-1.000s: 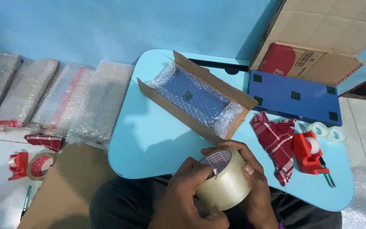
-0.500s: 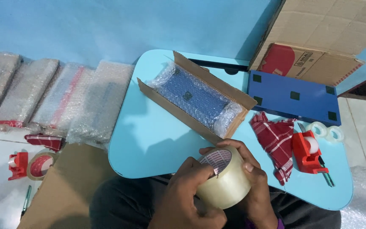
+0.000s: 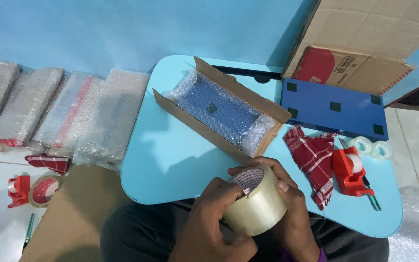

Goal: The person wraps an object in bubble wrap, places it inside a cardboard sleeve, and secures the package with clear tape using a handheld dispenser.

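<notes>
Tape roll (image 3: 257,204) clamped in both hands, low over surface (image 3: 170,160) edge. R hand (image 3: 292,213) cups far side, L hand (image 3: 214,223) picks at rim. Open box (image 3: 221,112) lies straight ahead, long axis slanting L-to-R.

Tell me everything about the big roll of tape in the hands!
The roll of clear tape is wide and chunky, with glossy yellowish-clear tape wound around a cardboard core that has red print inside. It is tilted, its open core facing up and left. The left hand and right hand grip it from both sides, just over the near edge of the light blue table.
</notes>
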